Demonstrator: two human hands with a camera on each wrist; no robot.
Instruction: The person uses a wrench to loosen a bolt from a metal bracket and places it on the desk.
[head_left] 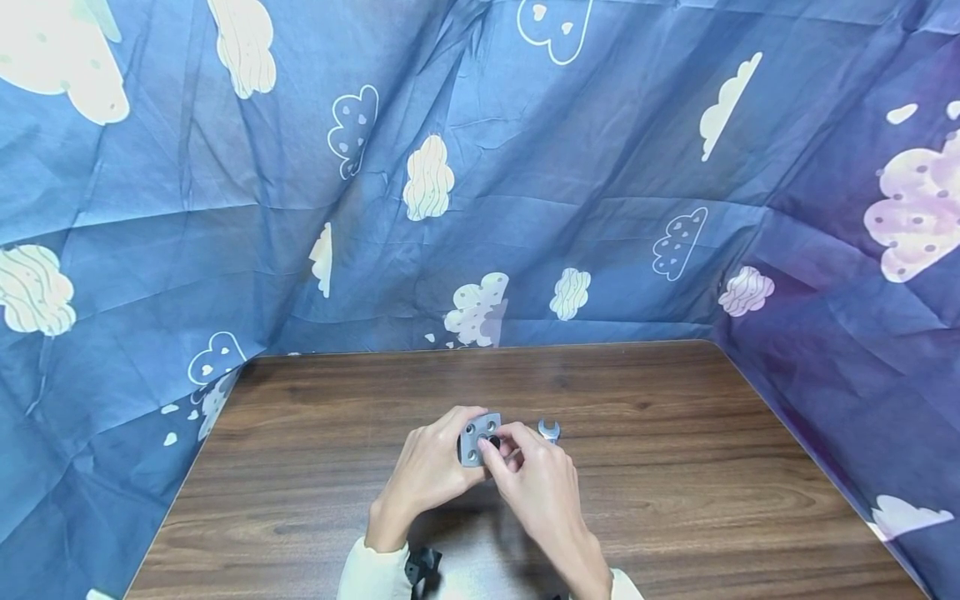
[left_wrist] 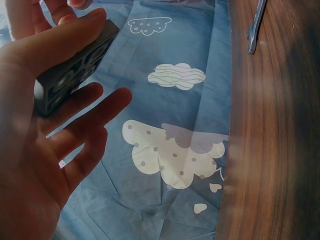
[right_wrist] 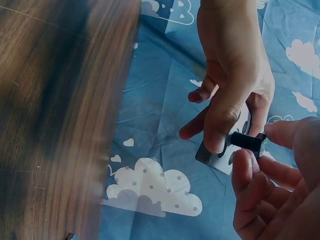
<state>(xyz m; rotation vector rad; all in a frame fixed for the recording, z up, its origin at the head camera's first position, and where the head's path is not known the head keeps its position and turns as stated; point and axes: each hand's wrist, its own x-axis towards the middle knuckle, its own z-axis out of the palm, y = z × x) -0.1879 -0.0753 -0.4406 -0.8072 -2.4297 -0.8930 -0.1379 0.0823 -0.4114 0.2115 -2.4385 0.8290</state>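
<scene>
R hand (head_left: 543, 479) pinches bolt (right_wrist: 246, 141) | axis into plate (head_left: 480, 439) | L hand (head_left: 431, 471) holds

The person is wearing cream-white long sleeves ending at both wrists; a black strap with a buckle is sitting on the left wrist (head_left: 422, 565).

Both hands meet above the table, forearms angling in from below. The left hand (head_left: 431, 467) grips with curled fingers; the right hand (head_left: 536, 479) pinches with thumb and fingertips (right_wrist: 243, 160).
</scene>
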